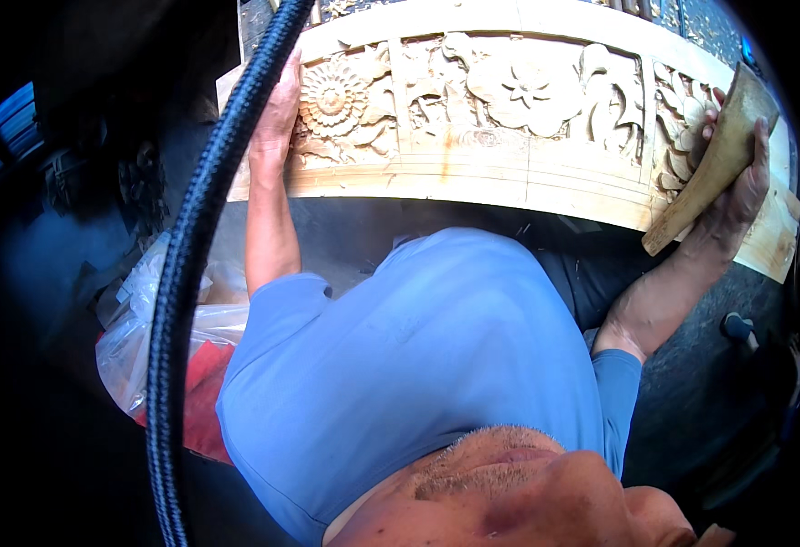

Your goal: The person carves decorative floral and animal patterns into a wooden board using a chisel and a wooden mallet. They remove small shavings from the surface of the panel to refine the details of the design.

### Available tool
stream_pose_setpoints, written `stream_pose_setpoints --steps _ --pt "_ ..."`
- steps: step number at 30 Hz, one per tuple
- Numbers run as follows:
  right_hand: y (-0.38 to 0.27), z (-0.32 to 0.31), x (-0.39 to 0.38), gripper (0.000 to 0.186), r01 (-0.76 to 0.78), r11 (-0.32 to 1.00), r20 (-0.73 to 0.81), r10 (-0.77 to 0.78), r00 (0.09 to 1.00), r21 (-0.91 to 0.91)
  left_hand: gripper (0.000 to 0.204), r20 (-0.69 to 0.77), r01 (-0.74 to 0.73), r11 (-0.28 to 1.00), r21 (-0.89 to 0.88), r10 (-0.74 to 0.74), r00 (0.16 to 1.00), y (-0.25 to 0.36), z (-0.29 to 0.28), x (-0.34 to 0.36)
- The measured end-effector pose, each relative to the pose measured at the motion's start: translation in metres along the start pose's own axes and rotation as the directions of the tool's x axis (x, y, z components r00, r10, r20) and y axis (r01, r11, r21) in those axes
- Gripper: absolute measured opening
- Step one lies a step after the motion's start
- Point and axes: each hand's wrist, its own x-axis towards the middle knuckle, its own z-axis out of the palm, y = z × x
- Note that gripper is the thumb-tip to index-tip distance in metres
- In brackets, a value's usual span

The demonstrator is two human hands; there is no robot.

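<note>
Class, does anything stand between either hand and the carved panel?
Nothing visible stands between the left hand and the panel; the cable only crosses the view nearby. The right hand grips a wooden tool overlapping the panel's right part, hiding whether that hand touches it.

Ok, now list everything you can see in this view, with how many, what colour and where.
Carved wooden panel: one, pale tan, across the top
Wooden piece: one, tan, over the panel's right end
Braided cable: one, black, running down the left side
Plastic bag: one, clear, lower left
Red material: one patch, red, by the bag
Unclear small item: one, mostly dark, right
Background, far left: too dim to itemise
Shirt: one, blue, centre
Left hand: one, bare, at the panel's left end
Right hand: one, bare, fingers around the wooden piece
</note>
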Motion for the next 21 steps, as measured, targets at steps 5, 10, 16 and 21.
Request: stream_pose_setpoints --steps 5,10,16,21 --pt "0.002 0.022 -0.002 0.054 0.003 0.96 -0.127 -0.039 0.991 -0.279 0.015 -0.041 -0.082 0.993 -0.089 0.079 0.996 -0.008 0.003 0.009" --pt "0.003 0.035 -0.009 0.05 0.0 0.901 -0.164 -0.079 0.983 -0.434 0.015 -0.042 -0.131 0.982 0.138 0.137 0.99 -0.031 -0.001 0.022" --pt "0.002 0.06 -0.026 0.047 0.045 0.942 -0.205 -0.118 0.972 -0.332 0.02 -0.005 -0.072 0.968 0.24 0.075 0.997 -0.052 0.025 0.07" --pt "-0.001 0.048 -0.019 0.047 -0.007 0.939 -0.187 -0.061 0.981 -0.343 0.038 0.137 0.084 0.983 0.164 -0.107 0.985 -0.05 0.046 0.107"
